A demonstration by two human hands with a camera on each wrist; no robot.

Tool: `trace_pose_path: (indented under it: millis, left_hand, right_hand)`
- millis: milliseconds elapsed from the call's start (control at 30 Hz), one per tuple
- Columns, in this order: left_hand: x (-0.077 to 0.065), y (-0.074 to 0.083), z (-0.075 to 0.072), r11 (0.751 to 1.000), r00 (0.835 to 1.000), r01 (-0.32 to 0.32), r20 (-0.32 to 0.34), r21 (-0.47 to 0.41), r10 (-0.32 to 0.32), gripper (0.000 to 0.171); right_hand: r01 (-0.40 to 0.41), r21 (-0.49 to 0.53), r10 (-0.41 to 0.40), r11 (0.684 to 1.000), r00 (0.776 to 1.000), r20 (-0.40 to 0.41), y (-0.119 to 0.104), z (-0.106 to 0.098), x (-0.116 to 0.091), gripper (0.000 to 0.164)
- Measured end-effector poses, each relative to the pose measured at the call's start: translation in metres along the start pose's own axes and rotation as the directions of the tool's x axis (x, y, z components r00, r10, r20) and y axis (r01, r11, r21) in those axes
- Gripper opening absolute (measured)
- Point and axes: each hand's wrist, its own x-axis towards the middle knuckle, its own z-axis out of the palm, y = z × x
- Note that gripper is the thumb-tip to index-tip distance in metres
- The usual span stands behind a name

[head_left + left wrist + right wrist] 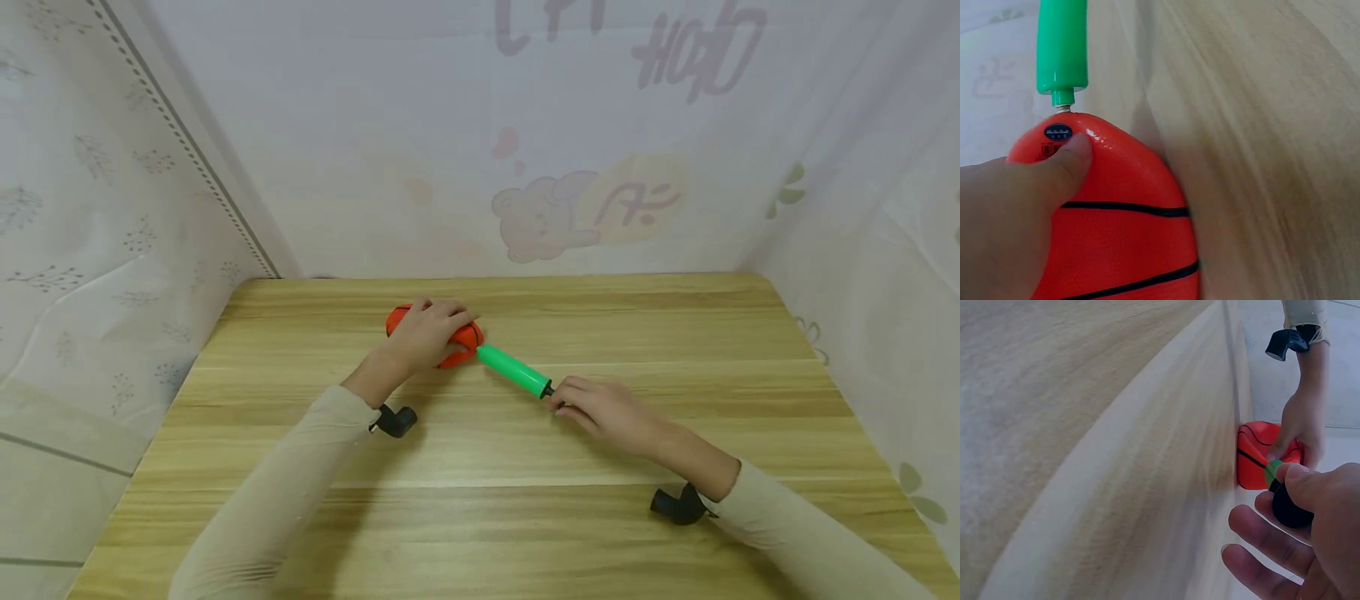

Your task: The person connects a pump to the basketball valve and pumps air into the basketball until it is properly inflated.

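Note:
A partly flattened red-orange toy basketball (469, 335) with black lines lies on the table under my left hand (423, 336). My left fingers reach over it, and in the left wrist view the thumb (1072, 156) presses close to its small dark label. A green hand pump (513, 371) meets the ball's end, its metal tip (1063, 109) right at the ball's surface. On the right, my right hand (611, 414) pinches the pump's black handle (1291, 509) between thumb and forefinger, other fingers loosely bent. A short bit of dark rod shows between green barrel and hand.
The wood-grain table (480, 517) spreads under both hands. Pale printed cloth (420, 125) rises behind it and along both sides. A black wrist camera mount (396, 421) sits at the left wrist, another mount (677, 504) at the right.

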Motion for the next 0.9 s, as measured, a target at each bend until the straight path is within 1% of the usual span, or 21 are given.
trace_pose_path:
  millis: [167,300,333,533,633,733,900]
  left_hand:
    - [-0.003,0.003,0.003,1.000,1.000,-0.023,0.005,0.000,0.023,0.058]
    - [-0.004,0.011,0.000,0.999,0.999,-0.037,0.028,0.008,0.037,0.062]
    - [-0.004,0.015,-0.001,0.999,0.999,-0.043,0.033,0.005,0.043,0.063]
    - [-0.004,0.037,-0.002,0.994,0.994,-0.111,-0.001,0.015,0.111,0.068]
    - [-0.003,0.049,0.000,0.990,0.991,-0.134,0.006,0.042,0.134,0.071]
    - [-0.002,0.062,0.003,0.985,0.987,-0.161,0.021,0.065,0.160,0.070]
    - [0.001,0.079,0.010,0.978,0.980,-0.197,0.028,0.071,0.196,0.067]
  right_hand:
    - [-0.003,0.011,0.003,1.000,1.000,-0.010,0.000,0.003,-0.002,0.012]
    - [0.012,0.012,-0.012,1.000,1.000,-0.022,0.001,0.004,-0.002,0.012]
    - [0.013,0.012,-0.013,1.000,1.000,-0.024,0.000,0.004,-0.002,0.011]
    - [0.016,0.019,-0.015,1.000,0.999,-0.029,0.000,0.004,-0.001,0.011]
    - [0.022,0.015,-0.021,1.000,0.999,-0.034,0.000,0.004,-0.001,0.011]
    - [0.033,-0.003,-0.033,0.999,0.999,-0.042,0.000,0.004,-0.002,0.012]
    - [0.054,-0.025,-0.056,0.998,0.997,-0.062,0.000,0.003,-0.003,0.012]
